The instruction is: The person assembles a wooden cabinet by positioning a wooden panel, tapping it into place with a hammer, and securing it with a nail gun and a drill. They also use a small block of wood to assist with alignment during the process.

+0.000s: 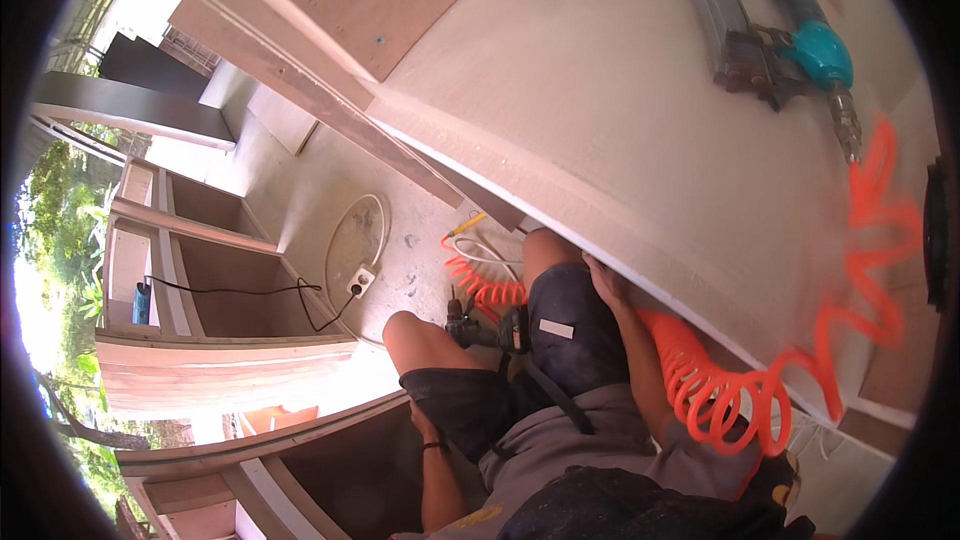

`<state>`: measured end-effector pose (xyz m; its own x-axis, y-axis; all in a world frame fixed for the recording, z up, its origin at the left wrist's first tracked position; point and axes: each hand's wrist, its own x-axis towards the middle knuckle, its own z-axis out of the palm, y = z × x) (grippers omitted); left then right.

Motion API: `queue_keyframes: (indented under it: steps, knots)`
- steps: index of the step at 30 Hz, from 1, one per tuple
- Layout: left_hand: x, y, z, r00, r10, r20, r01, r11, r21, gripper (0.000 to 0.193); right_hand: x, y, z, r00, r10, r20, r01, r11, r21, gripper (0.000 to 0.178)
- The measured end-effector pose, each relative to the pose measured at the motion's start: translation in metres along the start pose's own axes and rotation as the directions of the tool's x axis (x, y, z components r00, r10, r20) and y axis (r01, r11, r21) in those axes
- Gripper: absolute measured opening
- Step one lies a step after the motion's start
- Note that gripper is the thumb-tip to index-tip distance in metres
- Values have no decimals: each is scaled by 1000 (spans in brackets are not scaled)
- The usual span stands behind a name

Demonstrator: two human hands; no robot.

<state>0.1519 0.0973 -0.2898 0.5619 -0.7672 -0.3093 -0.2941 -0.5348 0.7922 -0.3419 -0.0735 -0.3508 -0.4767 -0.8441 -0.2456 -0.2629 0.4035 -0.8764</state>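
Observation:
My right hand (606, 283) is beside my right knee, right at the near edge of a large pale board (560, 140); most of its fingers are hidden, so whether it grips the edge is unclear. Low on the left, my left hand (424, 424) is against the outer side of my left thigh, next to an open wooden cabinet frame (270, 460), with its fingers largely out of sight. On the board's far right lies a teal and black nail gun (800, 20), joined to a coiled orange air hose (700, 380). Between my legs is a dark cordless drill (482, 330).
A white socket block (362, 280) with cables lies on the concrete floor (310, 200). Wooden cabinet carcasses (230, 280) stand to the left, one holding a blue tool (141, 303). A brown panel (370, 0) rests on the board's far left.

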Motion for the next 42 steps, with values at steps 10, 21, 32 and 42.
queue_keyframes:
  steps: [10,21,32,42]
  knots:
    - [-14,10,4,993,22,114,12,957,-288,44,8,19,-3,995,80,53,-82,996,29,74]
    - [18,-37,14,995,-20,-94,-10,951,-308,40,24,47,13,979,17,201,-38,994,103,70]
    - [89,347,-75,545,631,-553,-743,669,31,16,11,20,5,993,99,66,-91,989,-112,73]
    - [328,520,-357,199,345,-917,10,935,354,62,-48,-22,-14,978,88,188,-92,996,18,54]
